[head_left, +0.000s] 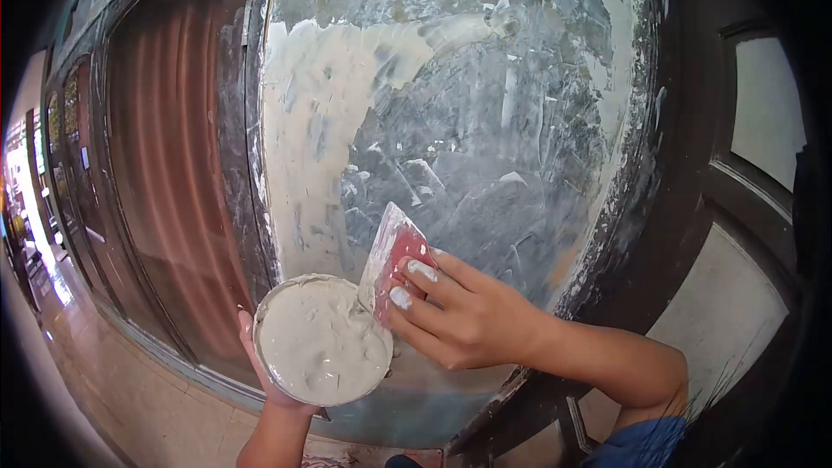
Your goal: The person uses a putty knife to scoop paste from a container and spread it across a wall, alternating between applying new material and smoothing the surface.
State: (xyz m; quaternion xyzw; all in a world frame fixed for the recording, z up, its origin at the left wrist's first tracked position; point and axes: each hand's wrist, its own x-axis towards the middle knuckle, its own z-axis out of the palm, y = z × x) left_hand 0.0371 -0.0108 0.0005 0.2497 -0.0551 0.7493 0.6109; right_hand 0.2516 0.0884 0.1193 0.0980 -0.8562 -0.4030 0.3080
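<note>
A bowl (pixel 322 340) of putty is cupped by the left hand (pixel 264 377); beside it, a red scraper (pixel 394 262) is gripped by the right hand (pixel 464 312) against the wall (pixel 485 121).

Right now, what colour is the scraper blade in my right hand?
Red, smeared with whitish putty, seen in the head view: the scraper in the right hand.

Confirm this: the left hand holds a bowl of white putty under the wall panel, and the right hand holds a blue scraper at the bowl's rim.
One detail is wrong: the scraper is red, not blue, as the head view shows. The rest stands: the left hand holds the bowl of white putty, and the right hand holds the scraper at its rim.
</note>
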